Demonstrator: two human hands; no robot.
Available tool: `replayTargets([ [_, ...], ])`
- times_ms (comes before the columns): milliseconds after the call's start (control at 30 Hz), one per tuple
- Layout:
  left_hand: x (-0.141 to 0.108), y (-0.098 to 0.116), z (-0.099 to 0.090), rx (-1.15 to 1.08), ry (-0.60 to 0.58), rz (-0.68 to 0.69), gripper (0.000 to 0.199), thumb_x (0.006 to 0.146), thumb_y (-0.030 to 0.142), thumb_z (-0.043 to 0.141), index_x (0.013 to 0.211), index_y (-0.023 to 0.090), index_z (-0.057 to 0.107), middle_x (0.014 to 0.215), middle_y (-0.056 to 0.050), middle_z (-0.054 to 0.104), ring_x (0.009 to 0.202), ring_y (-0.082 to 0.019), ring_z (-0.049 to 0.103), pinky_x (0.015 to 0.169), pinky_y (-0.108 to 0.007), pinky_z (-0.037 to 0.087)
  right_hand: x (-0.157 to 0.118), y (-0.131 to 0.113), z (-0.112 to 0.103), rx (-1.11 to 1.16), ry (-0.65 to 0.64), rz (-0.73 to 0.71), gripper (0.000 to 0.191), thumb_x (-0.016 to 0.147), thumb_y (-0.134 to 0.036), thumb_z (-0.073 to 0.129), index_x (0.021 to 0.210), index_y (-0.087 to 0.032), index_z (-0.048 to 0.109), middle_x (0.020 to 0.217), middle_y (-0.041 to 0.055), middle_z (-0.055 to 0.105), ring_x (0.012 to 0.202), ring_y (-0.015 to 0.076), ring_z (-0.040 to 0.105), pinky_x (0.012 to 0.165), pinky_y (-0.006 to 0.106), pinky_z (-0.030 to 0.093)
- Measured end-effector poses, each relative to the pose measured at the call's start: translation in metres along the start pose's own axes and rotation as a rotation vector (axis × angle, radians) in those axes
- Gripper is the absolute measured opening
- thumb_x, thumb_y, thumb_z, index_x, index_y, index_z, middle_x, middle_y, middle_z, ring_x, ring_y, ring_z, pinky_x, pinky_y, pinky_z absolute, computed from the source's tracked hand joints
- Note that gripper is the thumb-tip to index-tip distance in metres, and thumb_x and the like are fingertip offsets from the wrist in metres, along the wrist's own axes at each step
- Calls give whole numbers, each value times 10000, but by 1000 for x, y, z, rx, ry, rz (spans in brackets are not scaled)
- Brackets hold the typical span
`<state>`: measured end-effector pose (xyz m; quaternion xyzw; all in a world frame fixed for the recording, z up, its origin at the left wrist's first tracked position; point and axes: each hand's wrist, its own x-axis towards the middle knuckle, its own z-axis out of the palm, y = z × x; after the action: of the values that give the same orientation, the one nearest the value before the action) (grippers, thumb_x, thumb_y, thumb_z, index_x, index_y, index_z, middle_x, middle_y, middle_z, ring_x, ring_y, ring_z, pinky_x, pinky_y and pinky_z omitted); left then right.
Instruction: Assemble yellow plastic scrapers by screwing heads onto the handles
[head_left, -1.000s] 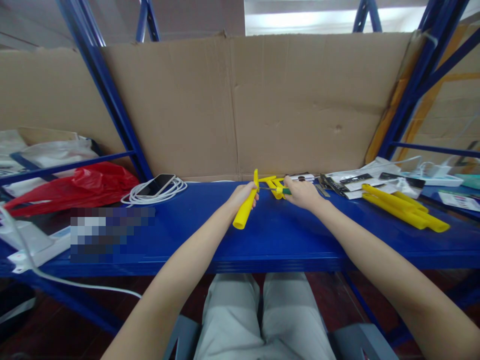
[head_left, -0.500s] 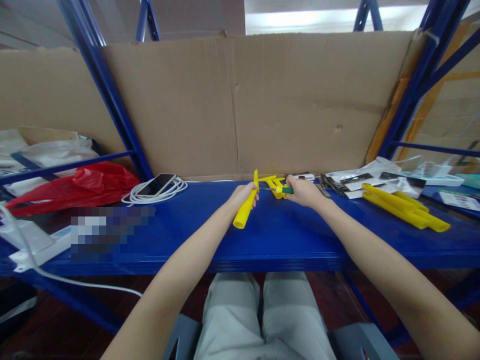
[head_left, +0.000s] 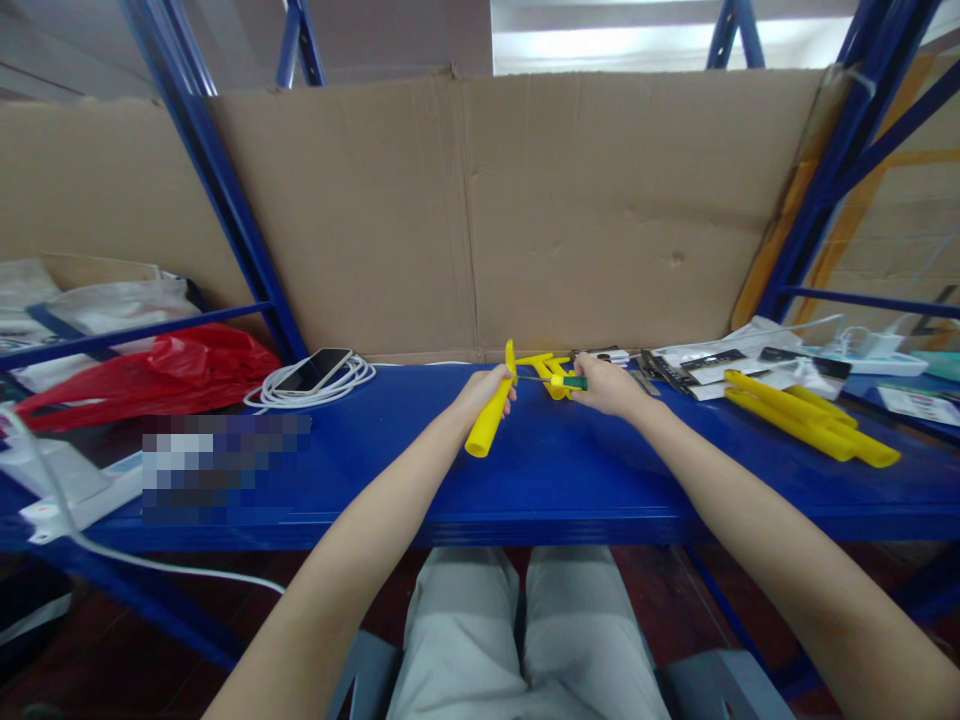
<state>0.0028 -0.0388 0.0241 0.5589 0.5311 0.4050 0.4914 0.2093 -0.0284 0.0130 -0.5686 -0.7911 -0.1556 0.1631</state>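
My left hand (head_left: 484, 391) is closed around a yellow plastic piece with a hollow round handle (head_left: 486, 428), whose lower end points toward me. My right hand (head_left: 606, 383) grips a screwdriver (head_left: 571, 382) with a green and yellow handle. The thin metal shaft points left and reaches the side of the yellow piece; the exact spot where its tip meets it is too small to make out. Just behind the screwdriver, more yellow plastic parts (head_left: 541, 360) lie on the blue table (head_left: 555, 480).
Several yellow tubular handles (head_left: 814, 418) lie at the right, beside plastic packets (head_left: 712, 362). At the left are a phone (head_left: 313, 370) on a coiled white cable (head_left: 352, 380) and a red plastic bag (head_left: 202, 365). A cardboard sheet (head_left: 570, 210) stands along the back.
Both hands keep their grip and stay almost in the same place. The view has shifted very slightly.
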Motion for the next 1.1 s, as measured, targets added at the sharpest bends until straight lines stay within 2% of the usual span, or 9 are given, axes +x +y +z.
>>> replayTargets([
  [100, -1, 2, 0, 13, 12, -18, 245, 782, 230, 396, 573, 160, 505, 372, 21, 465, 289, -82, 403, 339, -188, 340, -1, -2, 0, 4, -40, 22, 313, 739, -294, 545, 1021, -162, 507, 882, 93, 662, 774, 216, 608, 594, 269, 360],
  [300, -3, 5, 0, 28, 19, -28, 283, 786, 229, 384, 539, 160, 502, 371, 11, 464, 292, -84, 407, 350, -192, 345, -1, -1, -3, -65, -43, -48, 219, 771, -306, 498, 908, -152, 571, 1026, 132, 631, 892, 240, 603, 692, 296, 395],
  [433, -2, 2, -1, 21, 3, 2, 283, 783, 225, 391, 530, 158, 497, 369, 14, 462, 290, -77, 403, 336, -182, 332, -1, 0, -4, -55, -14, 11, 246, 749, -276, 531, 963, -158, 553, 995, 118, 639, 865, 232, 610, 665, 284, 395],
  [533, -1, 1, -1, 31, 10, 3, 276, 783, 234, 390, 539, 161, 496, 367, 15, 463, 285, -78, 402, 333, -181, 332, -1, -1, -5, -32, -48, 68, 315, 731, -280, 559, 1023, -165, 535, 921, 103, 665, 820, 237, 618, 621, 279, 389],
  [833, 1, 0, -3, 41, 16, 21, 248, 775, 241, 394, 564, 164, 501, 364, 21, 461, 281, -80, 393, 336, -184, 340, -1, 2, -6, 5, -34, -11, 220, 754, -288, 505, 926, -166, 569, 993, 117, 648, 860, 224, 608, 667, 275, 400],
  [967, 0, 0, -3, 37, 2, 19, 249, 775, 233, 398, 559, 161, 500, 367, 24, 460, 281, -78, 394, 323, -186, 330, 0, 3, -1, 38, -37, 24, 305, 712, -273, 559, 995, -167, 518, 913, 99, 658, 791, 216, 612, 611, 262, 380],
  [1100, -1, 2, -3, 7, 22, 4, 245, 776, 222, 402, 552, 164, 478, 390, 28, 462, 288, -73, 403, 318, -186, 329, 0, 2, 1, 66, -75, 12, 322, 738, -282, 550, 1034, -161, 506, 957, 112, 663, 824, 219, 620, 642, 262, 391],
])
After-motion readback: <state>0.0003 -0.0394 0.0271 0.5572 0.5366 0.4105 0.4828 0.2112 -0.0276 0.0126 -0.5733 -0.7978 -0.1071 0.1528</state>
